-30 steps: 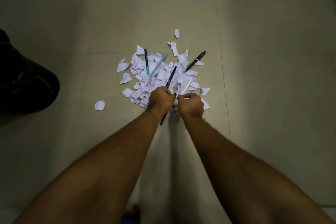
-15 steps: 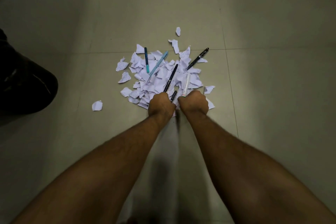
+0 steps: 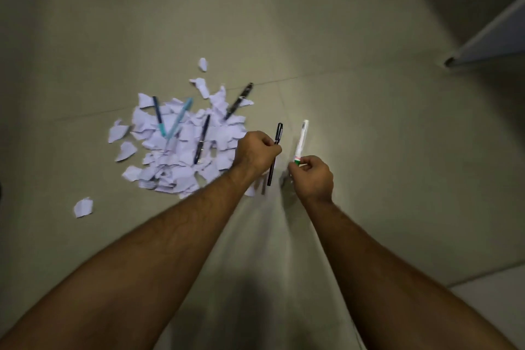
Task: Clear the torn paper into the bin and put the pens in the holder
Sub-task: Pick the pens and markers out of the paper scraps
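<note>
A heap of torn white paper (image 3: 181, 142) lies on the tiled floor, left of centre. Several pens rest on it: a dark blue pen with a teal end (image 3: 158, 115), a light blue pen (image 3: 179, 119), a dark pen (image 3: 202, 139) and a black pen (image 3: 239, 100). My left hand (image 3: 255, 152) pinches a black pen (image 3: 275, 156) just right of the heap, held upright above the floor. My right hand (image 3: 314, 177) pinches a white pen (image 3: 301, 140) by its lower end, beside the black one. Neither bin nor holder is in view.
Loose scraps lie apart from the heap: one (image 3: 83, 207) at the near left, one (image 3: 202, 63) at the far side. A pale panel with a dark foot (image 3: 483, 40) stands at the upper right. A lighter floor strip (image 3: 494, 293) shows at the lower right.
Both hands have lifted off the heap's near edge and moved right, each with a pen in its fingers. The view has swung right, so the dark object at the left is gone.
</note>
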`<state>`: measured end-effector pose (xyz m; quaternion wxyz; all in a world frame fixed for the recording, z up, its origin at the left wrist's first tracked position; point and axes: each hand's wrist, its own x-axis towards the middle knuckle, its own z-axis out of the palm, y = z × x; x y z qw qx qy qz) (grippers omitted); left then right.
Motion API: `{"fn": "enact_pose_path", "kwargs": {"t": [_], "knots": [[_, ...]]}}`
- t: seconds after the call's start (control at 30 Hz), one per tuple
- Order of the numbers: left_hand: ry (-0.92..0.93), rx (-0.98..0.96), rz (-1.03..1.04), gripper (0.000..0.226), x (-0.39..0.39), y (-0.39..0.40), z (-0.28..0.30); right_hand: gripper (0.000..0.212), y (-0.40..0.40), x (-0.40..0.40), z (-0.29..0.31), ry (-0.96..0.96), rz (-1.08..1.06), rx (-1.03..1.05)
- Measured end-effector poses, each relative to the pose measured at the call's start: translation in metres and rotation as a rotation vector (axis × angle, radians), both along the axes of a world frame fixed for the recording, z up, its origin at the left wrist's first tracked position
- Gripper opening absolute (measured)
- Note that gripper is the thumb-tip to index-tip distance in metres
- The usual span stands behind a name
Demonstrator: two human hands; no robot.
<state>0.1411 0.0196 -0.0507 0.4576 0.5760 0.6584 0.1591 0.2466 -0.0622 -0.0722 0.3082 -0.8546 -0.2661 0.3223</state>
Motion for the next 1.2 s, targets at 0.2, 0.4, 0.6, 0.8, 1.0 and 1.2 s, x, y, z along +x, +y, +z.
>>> {"fn": "enact_pose_path", "kwargs": {"t": [0.2,0.4,0.6,0.8,1.0,1.2], "knots": [[0.026,-0.062,-0.251,0.006,0.079,-0.026,-0.031,0.017,-0.05,0.067,-0.018,-0.06,-0.145,-0.121],[0.087,-0.062,-0.275,0.011,0.111,-0.035,-0.04,0.019,-0.057,0.077,-0.023,-0.042,-0.147,-0.191],[0.158,-0.021,-0.298,0.022,0.119,-0.045,-0.047,0.03,-0.062,0.073,-0.023,-0.194,-0.064,-0.209],[0.164,0.058,-0.306,0.021,0.112,-0.051,-0.046,0.033,-0.066,0.071,-0.02,-0.305,-0.005,-0.177],[0.127,0.157,-0.369,0.022,0.099,-0.064,-0.045,0.031,-0.073,0.066,-0.022,-0.269,-0.102,-0.063],[0.13,0.206,-0.492,0.018,0.093,-0.072,-0.043,0.042,-0.078,0.075,-0.024,-0.221,-0.177,-0.126]]}}
